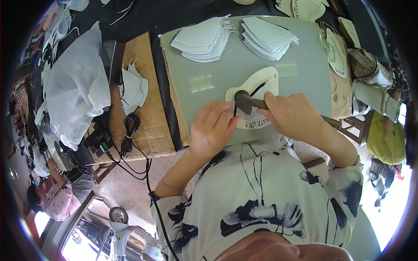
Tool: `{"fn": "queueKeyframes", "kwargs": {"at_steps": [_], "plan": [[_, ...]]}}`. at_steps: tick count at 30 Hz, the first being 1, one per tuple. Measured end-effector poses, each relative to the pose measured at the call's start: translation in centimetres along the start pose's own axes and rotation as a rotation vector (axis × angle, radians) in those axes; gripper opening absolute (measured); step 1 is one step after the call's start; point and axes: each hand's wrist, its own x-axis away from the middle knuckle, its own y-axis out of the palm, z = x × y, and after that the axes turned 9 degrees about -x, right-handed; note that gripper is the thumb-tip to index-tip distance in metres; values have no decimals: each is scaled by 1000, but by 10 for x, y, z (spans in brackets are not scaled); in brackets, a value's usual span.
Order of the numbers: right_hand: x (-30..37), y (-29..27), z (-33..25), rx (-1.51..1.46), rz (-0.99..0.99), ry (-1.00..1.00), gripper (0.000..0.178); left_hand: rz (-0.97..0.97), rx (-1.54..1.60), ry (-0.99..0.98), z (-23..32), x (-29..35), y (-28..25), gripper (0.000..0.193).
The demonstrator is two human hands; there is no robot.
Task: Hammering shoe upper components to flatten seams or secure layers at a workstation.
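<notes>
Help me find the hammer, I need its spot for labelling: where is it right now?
In the head view, the hammer is right of centre on the grey board, held by the right hand over the cream template.

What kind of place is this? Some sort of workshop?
Probably a small craft workshop where sheet material is cut to pattern. Stacks of white cut pieces lie on a grey cutting board, the right hand holds a hammer-like tool over a cream template, and the left hand steadies it.
</notes>
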Motion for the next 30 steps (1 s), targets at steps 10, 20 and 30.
{"fn": "queueKeyframes", "kwargs": {"at_steps": [10,20,30], "plan": [[13,-13,11,-199,204,44,25,-99,-103,72,5,-10,-7,37],[25,0,35,-141,238,111,31,-180,-119,85,12,-16,-11,32],[28,23,34,-1388,317,195,17,-316,339,-304,19,-92,18,9]]}}
